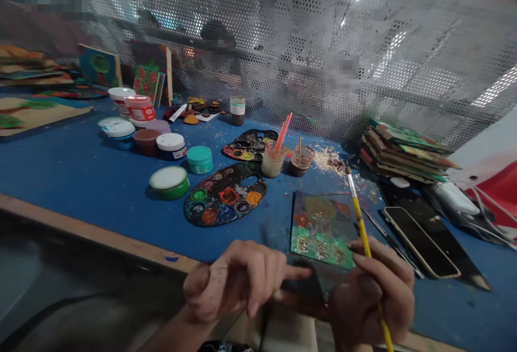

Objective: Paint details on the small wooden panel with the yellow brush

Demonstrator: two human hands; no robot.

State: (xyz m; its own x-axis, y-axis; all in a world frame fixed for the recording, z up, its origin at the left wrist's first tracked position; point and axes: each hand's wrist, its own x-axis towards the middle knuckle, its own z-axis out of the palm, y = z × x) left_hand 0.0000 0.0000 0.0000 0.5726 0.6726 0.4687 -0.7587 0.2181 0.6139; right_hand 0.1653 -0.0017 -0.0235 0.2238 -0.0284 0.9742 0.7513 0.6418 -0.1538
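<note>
My right hand (374, 293) grips a yellow paintbrush (360, 222), its bristles pointing up and away from me. Just left of that hand lies a small painted panel (319, 231), dark with a round olive shape above and a green strip with brownish spots below. My left hand (246, 276) hovers at the table's front edge with nothing in it, index finger stretched toward the panel's lower edge and the other fingers loosely bent. Beyond it is a black paint palette (214, 209) with several coloured wells. Two cups, one with pink sticks (272, 161) and one with brown liquid (301, 162), stand behind the panel.
Paint tubs, including a green one (169, 184) and a teal one (200, 160), cluster on the blue table (81, 163). To the right are a phone (420, 241) and stacked painted panels (404, 153). Shavings (329, 159) lie near a perforated metal screen (291, 45).
</note>
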